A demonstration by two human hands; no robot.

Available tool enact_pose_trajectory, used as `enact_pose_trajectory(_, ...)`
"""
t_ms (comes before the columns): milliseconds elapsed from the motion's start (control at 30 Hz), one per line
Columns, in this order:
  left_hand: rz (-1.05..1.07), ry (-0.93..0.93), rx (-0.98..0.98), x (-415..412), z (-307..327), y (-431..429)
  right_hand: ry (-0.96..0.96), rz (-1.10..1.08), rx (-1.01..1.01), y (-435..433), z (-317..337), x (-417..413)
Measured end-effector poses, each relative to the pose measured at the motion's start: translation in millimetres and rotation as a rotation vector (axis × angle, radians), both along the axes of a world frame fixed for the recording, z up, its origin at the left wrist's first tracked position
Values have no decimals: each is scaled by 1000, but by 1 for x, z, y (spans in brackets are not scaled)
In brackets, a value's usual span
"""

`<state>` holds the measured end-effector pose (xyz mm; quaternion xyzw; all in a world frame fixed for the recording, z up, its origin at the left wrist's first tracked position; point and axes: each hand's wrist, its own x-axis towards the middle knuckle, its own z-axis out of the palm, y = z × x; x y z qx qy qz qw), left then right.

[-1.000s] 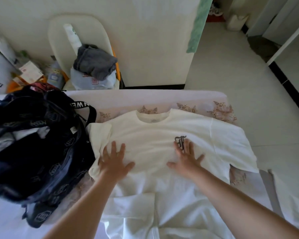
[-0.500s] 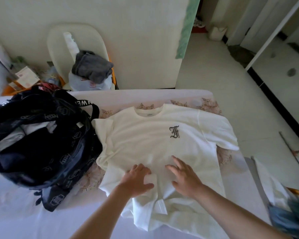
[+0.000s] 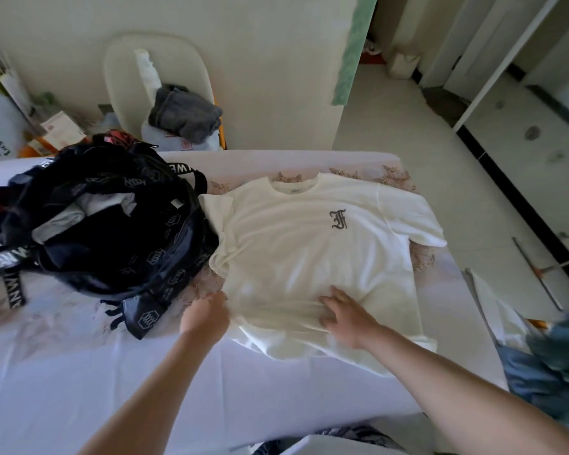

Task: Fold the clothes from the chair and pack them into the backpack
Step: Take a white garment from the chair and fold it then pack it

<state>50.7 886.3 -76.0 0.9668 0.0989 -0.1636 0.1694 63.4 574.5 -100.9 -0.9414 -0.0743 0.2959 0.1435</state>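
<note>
A: Where is the shirt (image 3: pixel 312 257) seen?
B: It is spread flat, front up, on the bed (image 3: pixel 79 372), collar at the far side, just right of the backpack (image 3: pixel 112 224), which it touches.

A: How are the hands placed?
B: The left hand (image 3: pixel 206 315) is closed on the shirt's near left edge, fingers hidden by blur and cloth. The right hand (image 3: pixel 344 315) is laid flat on the near hem, fingers apart, nothing gripped.

A: And the backpack?
B: It is set open on the bed's left, with pale fabric seen inside.

A: What is left on the chair (image 3: pixel 151 77)?
B: A grey garment (image 3: pixel 184 118) is heaped on a pale one, at the far side beyond the bed.
</note>
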Motion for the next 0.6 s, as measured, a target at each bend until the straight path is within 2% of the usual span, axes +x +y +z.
enact_pose_trajectory(67, 40, 62, 38, -10, -3, 9, -27, 6, 8, -2, 6, -3)
enact_pose_trajectory(167, -41, -179, 18, -20, -3, -10, -87, 11, 8, -13, 16, -11)
enact_pose_trajectory(267, -221, -321, -150, -21, 2, -57, -107, -17, -16, -39, 25, -24)
enact_pose_trajectory(333, -322, -256, -230, -22, 3, -95, -95, -73, -19, -65, 28, -36)
enact_pose_trajectory(400, -419, -162, -220, -24, -2, -130, -56, -147, -9, -94, 30, -48)
enact_pose_trajectory(500, -534, -14, -81, -31, -17, -168, 26, -199, -60, -136, 26, -64)
enact_pose_trajectory(600, -498, 74, 15, -39, -29, -192, 44, -210, -134, -159, 22, -71)
